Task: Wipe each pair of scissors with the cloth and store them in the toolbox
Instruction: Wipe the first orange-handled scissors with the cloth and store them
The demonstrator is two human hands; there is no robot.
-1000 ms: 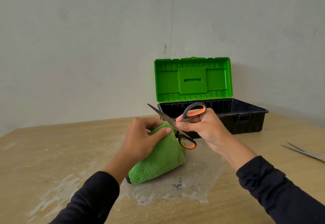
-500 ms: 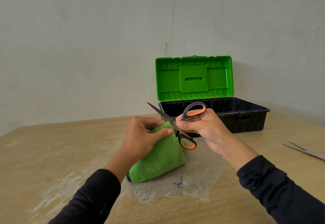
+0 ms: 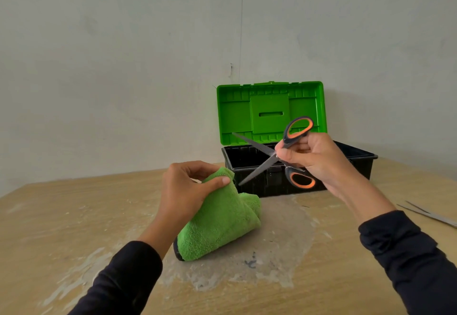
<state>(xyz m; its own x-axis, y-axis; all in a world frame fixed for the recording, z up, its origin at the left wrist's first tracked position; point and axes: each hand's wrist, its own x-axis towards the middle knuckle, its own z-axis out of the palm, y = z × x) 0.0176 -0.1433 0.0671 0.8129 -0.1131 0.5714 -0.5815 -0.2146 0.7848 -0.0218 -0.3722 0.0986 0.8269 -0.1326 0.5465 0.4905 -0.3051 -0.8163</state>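
While the orange-and-grey-handled steel scissors [image 3: 279, 152] were held up in front of the toolbox, their blades stood crossed wide open, one tip pointing up and left against the green lid, the other slanting down toward the cloth. They were clear of the cloth, not touching it. The right hand [image 3: 314, 156] gripped them near the pivot, fingers curled round the upper handle, with the lower orange loop showing below the knuckles. The left hand [image 3: 184, 191] pinched the top fold of the fluffy green microfibre cloth [image 3: 220, 225], thumb pressed on the nap, the rest of the cloth slumped on the bench [image 3: 74, 215].

I judged this pair close to wiped and about ready for storing, though whether both blades were clean could not be told. The black plastic toolbox with its green hinged lid [image 3: 269, 114] stood open just behind; what lay inside it was hidden. At the right edge of the bench lay thin grey metal blades [image 3: 430, 214], seemingly another pair left to do. Pale, scuffed patches marked the wooden bench under the cloth.
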